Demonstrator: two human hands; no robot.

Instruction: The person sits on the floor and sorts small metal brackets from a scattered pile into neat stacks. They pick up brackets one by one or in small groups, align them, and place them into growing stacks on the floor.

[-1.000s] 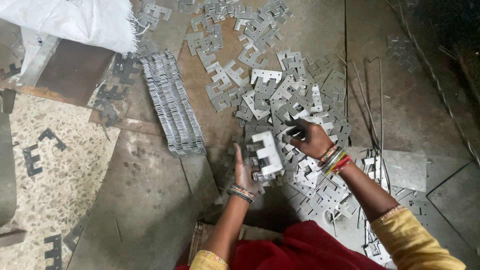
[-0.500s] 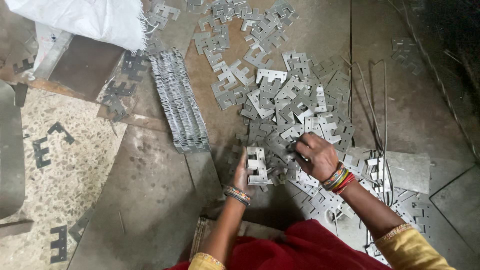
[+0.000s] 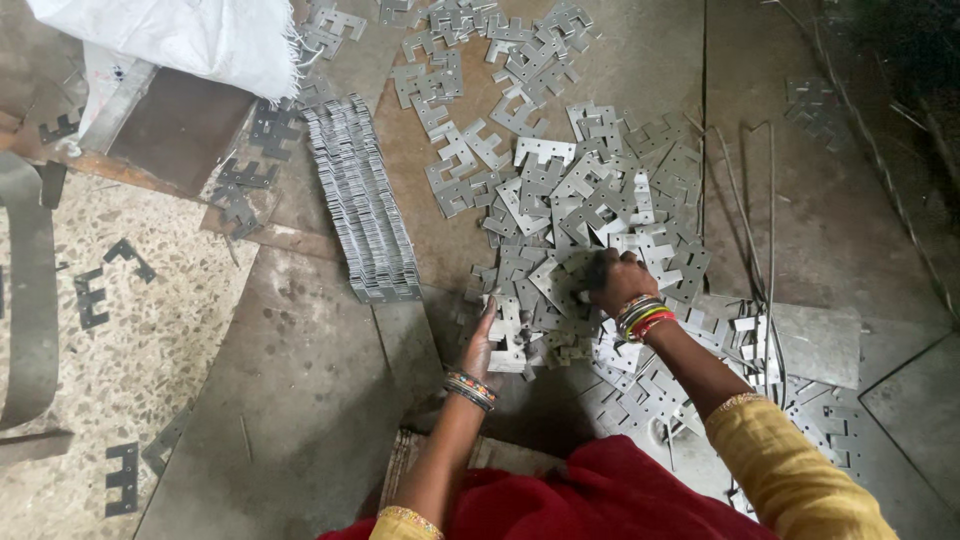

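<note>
On the floor (image 3: 300,400), in the head view, a person is sitting over a loose heap of stamped E-shaped metal plates (image 3: 590,200) that is spreading from the centre toward twelve o'clock. The left hand (image 3: 482,345) is resting edge-on against a small upright stack of plates (image 3: 510,335) just below the centre, its grip lying open along the stack's nine o'clock side, fingers extended. The right hand (image 3: 612,282), at three o'clock from that stack, is pressing down into the heap with its grip curled together on the plates beneath it; whether it is actually holding one, I cannot tell. A long neat row of stacked plates (image 3: 362,200) is lying at ten o'clock from the hands. A white sack (image 3: 180,40) is lying at eleven o'clock, and thin metal rods (image 3: 770,220) are lying at two o'clock.
</note>
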